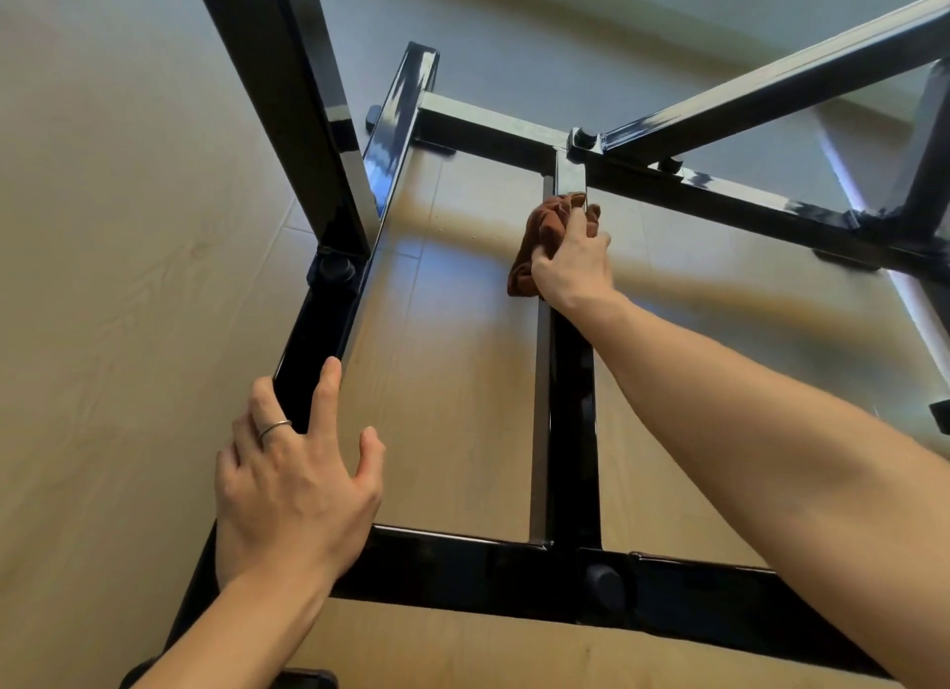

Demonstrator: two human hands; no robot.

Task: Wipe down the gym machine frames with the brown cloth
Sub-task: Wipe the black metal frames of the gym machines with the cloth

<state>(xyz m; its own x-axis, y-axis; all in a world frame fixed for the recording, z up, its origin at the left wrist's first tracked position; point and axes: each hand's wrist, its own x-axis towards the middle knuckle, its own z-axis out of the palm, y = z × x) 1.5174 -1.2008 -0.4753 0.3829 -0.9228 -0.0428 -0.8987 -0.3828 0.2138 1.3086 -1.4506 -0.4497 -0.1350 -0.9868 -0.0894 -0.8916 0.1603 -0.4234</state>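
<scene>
Looking down through a glossy black frame (570, 431) of square tubes standing on a pale wood floor (452, 380). Right hand (570, 266) reaching out along the middle bar of the frame, fingers curled around a bunched brown cloth (545, 230) and pressing it onto the far end of that bar, just short of the joint with the far crossbar (488, 128). Cloth crumpled, spilling out on the left side of the hand, part of it draped over the bar's left edge. Left hand (293, 477) nearer the camera, open with fingers spread, holding nothing, fingertips resting on the left side bar of the frame; thin ring (274, 427) on one finger. Near crossbar (462, 570) running under the left wrist and across the bottom of the view, a round bolt cap (605, 585) on it close to the middle bar's junction. Upright post (293, 97) rising at the left from a bolted corner, a slanted brace (771, 97) crossing the upper right. Both forearms bare.
</scene>
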